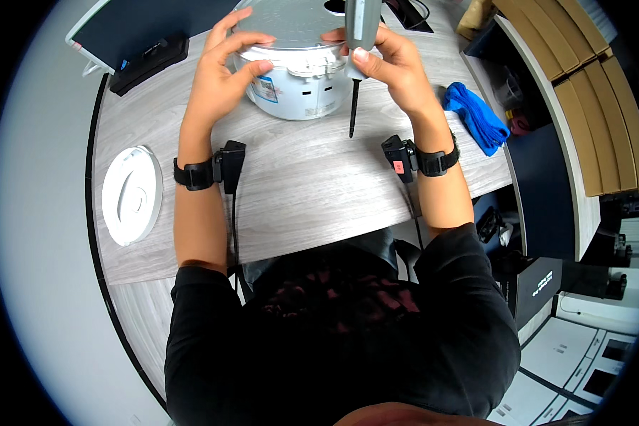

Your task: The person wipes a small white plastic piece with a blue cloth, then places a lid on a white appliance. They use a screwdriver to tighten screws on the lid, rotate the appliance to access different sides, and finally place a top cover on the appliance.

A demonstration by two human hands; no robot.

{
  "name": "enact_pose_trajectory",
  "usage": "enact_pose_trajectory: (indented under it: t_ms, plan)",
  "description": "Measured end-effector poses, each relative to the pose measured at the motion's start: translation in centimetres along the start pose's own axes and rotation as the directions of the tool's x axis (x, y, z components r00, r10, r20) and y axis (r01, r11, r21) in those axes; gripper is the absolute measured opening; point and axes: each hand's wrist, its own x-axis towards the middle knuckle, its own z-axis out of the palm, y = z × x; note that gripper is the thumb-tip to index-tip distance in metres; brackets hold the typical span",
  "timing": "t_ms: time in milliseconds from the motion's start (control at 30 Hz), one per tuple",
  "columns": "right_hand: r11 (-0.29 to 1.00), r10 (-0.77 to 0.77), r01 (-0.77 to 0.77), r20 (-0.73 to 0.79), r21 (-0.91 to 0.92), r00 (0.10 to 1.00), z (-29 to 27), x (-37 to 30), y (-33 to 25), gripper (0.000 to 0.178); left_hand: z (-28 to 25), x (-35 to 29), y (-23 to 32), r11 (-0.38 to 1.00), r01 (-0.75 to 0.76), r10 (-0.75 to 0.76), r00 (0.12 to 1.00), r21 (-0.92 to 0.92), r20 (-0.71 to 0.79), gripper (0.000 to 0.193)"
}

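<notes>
A round white appliance body (291,94), shaped like a rice cooker, stands at the far middle of the table, its flat grey top (284,23) facing up. My left hand (224,74) grips its left edge, fingers over the rim and thumb against the side. In my right hand (397,67), beside the appliance's right side, is a grey electric screwdriver (363,28). Its black shaft (355,110) points down, with the tip apart from the appliance. Some right fingers reach toward the rim behind the tool; whether they touch it, I cannot tell.
A white oval cover (132,195) lies at the left on the wood-grain table (312,192). A blue cloth (476,117) rests at the right edge, near a shelf with brown cardboard boxes (589,121). A black case (149,65) sits at the far left below a monitor (142,28). Cables hang from both wrist devices.
</notes>
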Motion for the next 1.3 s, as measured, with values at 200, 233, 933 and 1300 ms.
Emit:
enact_pose_trajectory:
  t_ms: [200, 233, 933, 1300]
  plan:
    - [0.996, -0.002, -0.003, -0.058, -0.087, 0.998, 0.6, -0.9, -0.1, 0.032, 0.0, -0.1, -1.4, 0.994, 0.093, -0.09, 0.995, 0.066, -0.042, 0.035]
    - [0.993, 0.001, -0.008, -0.065, -0.118, 0.998, 0.3, -1.0, 0.3, 0.032, -0.1, -0.1, -1.3, 0.992, 0.092, -0.089, 0.995, 0.084, -0.045, 0.035]
    - [0.552, 0.738, -0.759, -0.222, -0.345, 0.638, -4.0, -3.4, 10.5, 0.039, -7.1, -2.7, 22.6, 0.991, -0.032, 0.093, 0.866, -0.131, 0.491, 0.048]
    - [0.459, 0.805, -0.829, -0.246, -0.319, 0.54, -3.4, -3.5, 11.8, 0.033, -4.7, -4.5, 20.8, 0.979, 0.065, 0.032, 0.89, -0.195, 0.454, 0.032]
